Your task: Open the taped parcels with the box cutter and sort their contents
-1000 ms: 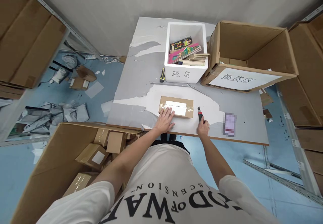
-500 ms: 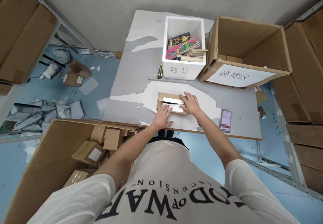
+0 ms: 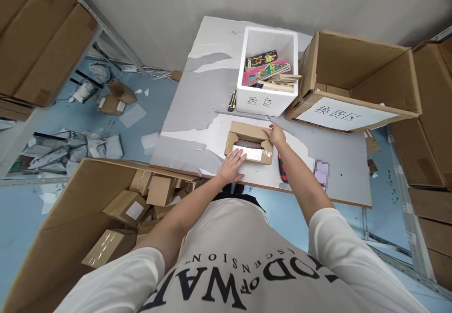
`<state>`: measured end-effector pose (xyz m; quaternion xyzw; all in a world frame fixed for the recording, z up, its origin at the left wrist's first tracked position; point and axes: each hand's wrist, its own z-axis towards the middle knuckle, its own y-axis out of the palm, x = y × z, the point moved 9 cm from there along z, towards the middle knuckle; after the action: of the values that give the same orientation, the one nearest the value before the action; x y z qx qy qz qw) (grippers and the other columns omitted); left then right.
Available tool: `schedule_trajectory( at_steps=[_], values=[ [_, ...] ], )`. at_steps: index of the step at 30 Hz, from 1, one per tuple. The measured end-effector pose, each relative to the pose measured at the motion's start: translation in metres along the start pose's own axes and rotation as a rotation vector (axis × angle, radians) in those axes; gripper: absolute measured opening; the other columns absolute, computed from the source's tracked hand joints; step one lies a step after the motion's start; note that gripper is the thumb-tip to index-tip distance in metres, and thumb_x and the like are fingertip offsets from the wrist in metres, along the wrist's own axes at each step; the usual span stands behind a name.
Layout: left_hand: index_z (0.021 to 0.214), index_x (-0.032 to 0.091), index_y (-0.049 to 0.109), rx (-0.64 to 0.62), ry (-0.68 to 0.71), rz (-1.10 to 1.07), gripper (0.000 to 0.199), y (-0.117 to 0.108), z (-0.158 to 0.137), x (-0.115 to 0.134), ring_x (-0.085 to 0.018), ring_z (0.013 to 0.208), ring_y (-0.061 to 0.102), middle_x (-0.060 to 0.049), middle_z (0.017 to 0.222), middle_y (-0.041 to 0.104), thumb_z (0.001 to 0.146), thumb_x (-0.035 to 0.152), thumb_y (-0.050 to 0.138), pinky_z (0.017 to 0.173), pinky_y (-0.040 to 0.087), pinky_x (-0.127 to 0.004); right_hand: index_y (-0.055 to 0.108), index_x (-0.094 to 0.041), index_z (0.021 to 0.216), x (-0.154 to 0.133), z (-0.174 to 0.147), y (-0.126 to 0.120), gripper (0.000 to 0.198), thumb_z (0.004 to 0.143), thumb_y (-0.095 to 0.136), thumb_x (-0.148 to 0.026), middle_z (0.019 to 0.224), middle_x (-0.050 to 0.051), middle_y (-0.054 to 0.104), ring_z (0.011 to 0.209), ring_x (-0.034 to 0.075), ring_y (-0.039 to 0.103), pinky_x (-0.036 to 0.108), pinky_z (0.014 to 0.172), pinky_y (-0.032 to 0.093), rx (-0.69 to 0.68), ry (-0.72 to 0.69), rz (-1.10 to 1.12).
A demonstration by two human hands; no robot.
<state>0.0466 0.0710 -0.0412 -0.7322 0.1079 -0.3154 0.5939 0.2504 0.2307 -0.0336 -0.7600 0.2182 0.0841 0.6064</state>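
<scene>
A small brown cardboard box (image 3: 247,128) lies on the table in front of me, its top parted and the far flap raised. Something dark shows inside, but I cannot make out what. My left hand (image 3: 233,163) lies with its fingers flat on the near left part of the box, beside a white label (image 3: 247,153). At the far right corner, my right hand (image 3: 276,135) has its fingers closed on the raised flap. A red and black tool (image 3: 283,169) rests by my right forearm, partly covered by it.
Behind the box stand a white foam bin (image 3: 268,102) with several books and a large open carton (image 3: 356,115). A yellow and black utility knife (image 3: 232,101) lies left of the bin. A purple blurred object (image 3: 322,174) is on the right. Below left, a big carton (image 3: 52,228) holds several parcels.
The box's slit top has been opened, with its far flap lifted. My right hand has moved from the top to the far right corner; my left hand stays on the near side.
</scene>
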Motion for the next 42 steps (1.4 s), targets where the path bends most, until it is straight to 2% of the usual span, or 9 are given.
schedule_trajectory(
  at_steps=[4,8,13,16,20,25,30,37,42],
  values=[
    [0.15,0.015,0.025,0.006,0.02,-0.008,0.084,-0.003,0.002,-0.003,-0.033,0.146,0.018,-0.015,0.157,0.024,0.079,0.043,0.06,0.116,0.02,-0.05,0.055,-0.014,0.125,0.001,-0.005,0.01,0.053,0.09,0.047,-0.053,0.123,0.019,0.055,0.112,0.03,0.051,0.044,0.091,0.043,0.103,0.07,0.03],
    [0.147,0.014,0.032,0.043,0.055,-0.038,0.073,-0.02,0.008,-0.018,-0.031,0.142,0.03,-0.016,0.154,0.031,0.083,0.038,0.057,0.114,0.027,-0.047,0.05,-0.014,0.133,-0.044,-0.036,-0.012,0.042,0.093,0.042,-0.025,0.14,0.02,0.042,0.131,0.032,0.036,0.052,0.108,0.027,0.321,-0.352,-0.155],
    [0.15,0.012,0.024,0.097,0.035,-0.095,0.109,-0.054,0.025,-0.066,-0.036,0.143,0.025,-0.02,0.153,0.031,0.063,0.052,0.077,0.115,0.027,-0.049,0.045,-0.016,0.138,-0.079,-0.098,0.007,0.045,0.094,0.039,-0.022,0.14,0.016,0.047,0.131,0.028,0.039,0.052,0.114,0.018,0.057,-0.841,-0.319],
    [0.148,0.012,0.025,-0.009,0.095,-0.163,0.115,-0.053,0.036,-0.088,-0.033,0.144,0.026,-0.02,0.154,0.03,0.056,0.05,0.082,0.114,0.032,-0.046,0.05,-0.008,0.13,-0.077,-0.115,0.014,0.051,0.09,0.051,-0.039,0.121,0.02,0.059,0.118,0.032,0.049,0.051,0.109,0.027,-0.085,-0.8,-0.376],
    [0.144,0.014,0.034,-0.026,0.082,-0.226,0.097,-0.047,0.046,-0.108,-0.027,0.141,0.035,-0.018,0.153,0.033,0.063,0.044,0.078,0.112,0.037,-0.039,0.058,-0.011,0.115,-0.063,-0.136,0.025,0.028,0.09,0.044,-0.016,0.103,0.016,0.067,0.103,0.026,0.059,0.041,0.101,0.037,-0.149,-0.649,-0.443],
    [0.142,0.013,0.037,-0.029,0.091,-0.238,0.088,-0.037,0.049,-0.109,-0.025,0.139,0.038,-0.017,0.152,0.035,0.065,0.036,0.074,0.112,0.037,-0.037,0.048,-0.013,0.137,-0.045,-0.183,0.061,0.051,0.089,0.031,-0.005,0.147,0.015,0.044,0.136,0.027,0.04,0.043,0.109,0.032,-0.023,-0.703,-0.439],
    [0.145,0.012,0.032,-0.062,0.094,-0.204,0.093,-0.039,0.044,-0.106,-0.027,0.14,0.036,-0.019,0.155,0.028,0.064,0.036,0.072,0.111,0.037,-0.038,0.033,-0.011,0.148,-0.031,-0.196,0.086,0.061,0.088,0.035,-0.009,0.153,0.017,0.034,0.142,0.03,0.03,0.054,0.113,0.026,-0.02,-0.698,-0.403],
    [0.136,0.017,0.048,-0.011,0.097,0.031,0.062,-0.078,0.037,-0.071,-0.035,0.14,0.033,-0.014,0.145,0.045,0.076,0.03,0.054,0.115,0.015,-0.058,0.06,-0.014,0.129,-0.063,-0.171,0.032,0.046,0.089,0.038,-0.013,0.136,0.012,0.057,0.123,0.025,0.054,0.038,0.103,0.042,-0.148,-0.634,-0.297],
    [0.099,0.017,0.071,-0.188,0.31,0.146,0.032,-0.062,0.065,-0.011,-0.026,0.103,0.063,-0.013,0.104,0.07,0.087,0.031,0.045,0.101,0.036,-0.043,0.069,-0.015,0.112,-0.095,-0.128,0.027,0.039,0.088,0.04,-0.008,0.116,0.015,0.069,0.105,0.026,0.065,0.035,0.087,0.047,-0.399,-0.52,-0.518]
  ],
)
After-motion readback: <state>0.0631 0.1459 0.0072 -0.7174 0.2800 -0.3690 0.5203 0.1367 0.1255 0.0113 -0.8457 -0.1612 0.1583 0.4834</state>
